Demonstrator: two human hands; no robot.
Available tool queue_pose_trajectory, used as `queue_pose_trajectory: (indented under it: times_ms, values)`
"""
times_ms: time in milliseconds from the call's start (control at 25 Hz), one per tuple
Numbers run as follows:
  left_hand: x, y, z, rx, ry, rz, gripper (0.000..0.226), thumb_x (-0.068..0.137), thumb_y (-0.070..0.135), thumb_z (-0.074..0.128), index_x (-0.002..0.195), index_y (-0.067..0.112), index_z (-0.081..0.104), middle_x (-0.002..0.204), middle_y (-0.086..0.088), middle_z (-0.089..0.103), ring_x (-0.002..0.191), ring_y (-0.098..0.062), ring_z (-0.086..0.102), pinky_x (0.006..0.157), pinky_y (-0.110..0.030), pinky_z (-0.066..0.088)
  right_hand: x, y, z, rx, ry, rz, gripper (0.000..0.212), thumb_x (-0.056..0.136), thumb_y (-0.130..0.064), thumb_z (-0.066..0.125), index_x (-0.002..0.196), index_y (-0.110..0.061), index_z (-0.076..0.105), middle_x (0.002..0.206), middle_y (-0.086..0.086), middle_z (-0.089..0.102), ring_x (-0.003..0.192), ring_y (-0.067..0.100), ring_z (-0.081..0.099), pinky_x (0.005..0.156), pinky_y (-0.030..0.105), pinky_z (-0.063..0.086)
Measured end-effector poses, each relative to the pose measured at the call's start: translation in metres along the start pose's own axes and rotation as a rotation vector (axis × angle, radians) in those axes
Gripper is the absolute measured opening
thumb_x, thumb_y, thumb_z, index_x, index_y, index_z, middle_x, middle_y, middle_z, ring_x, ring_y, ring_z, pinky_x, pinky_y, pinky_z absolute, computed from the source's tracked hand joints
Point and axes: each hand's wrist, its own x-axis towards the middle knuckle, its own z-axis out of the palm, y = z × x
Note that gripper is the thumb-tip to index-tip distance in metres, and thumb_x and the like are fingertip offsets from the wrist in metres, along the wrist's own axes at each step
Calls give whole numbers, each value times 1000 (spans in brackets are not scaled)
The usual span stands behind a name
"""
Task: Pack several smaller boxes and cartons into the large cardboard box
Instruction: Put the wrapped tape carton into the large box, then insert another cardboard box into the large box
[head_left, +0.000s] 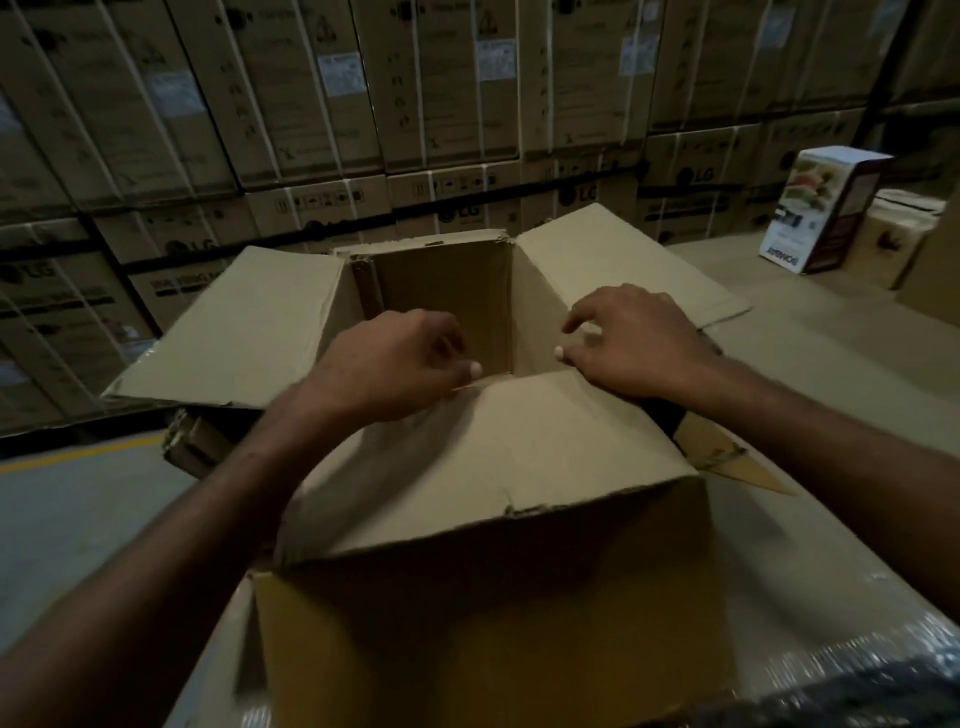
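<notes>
The large cardboard box (498, 613) stands right in front of me with its top open. Its left flap (239, 327) and right flap (613, 260) are spread outward, and the near flap (498, 447) lies tilted toward me. My left hand (395, 364) grips the far edge of the near flap, thumb on top and fingers curled over into the opening. My right hand (634, 338) hovers at that flap's right end, fingers loosely bent, thumb touching the edge. What lies inside the box is hidden in shadow. A white and maroon printed carton (826, 208) stands at the far right.
The box rests on a shrink-wrapped surface (831, 587). A small brown carton (906, 234) sits beside the printed carton. A wall of stacked strapped cartons (363, 104) fills the back. Grey floor with a yellow line (78, 457) lies to the left.
</notes>
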Motion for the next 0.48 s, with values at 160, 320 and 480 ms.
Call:
queue_pose_trajectory:
  times_ms: [160,320,480]
  values:
    - [-33,55,8,17,-38,63,41,96,56,58,130,34,62,126,14,67,107,-8,64,86,-38,57,-50,32,-17,159,57,-7,34,93,-53,67,117,-30,75,124,-7,70,114,16,59,102,43,46]
    - [-54,135,42,-131,263,84,39,97,51,60,133,35,61,132,16,64,115,-5,60,81,-27,53,-111,82,-34,234,151,-36,31,93,-47,69,120,-32,72,130,-12,67,122,13,54,100,36,38]
    - [-54,243,106,-229,497,96,36,99,42,62,132,29,62,127,10,68,110,-8,64,79,-26,55,-176,159,-42,248,173,-8,27,92,-47,69,115,-33,72,127,-13,68,122,12,57,105,39,43]
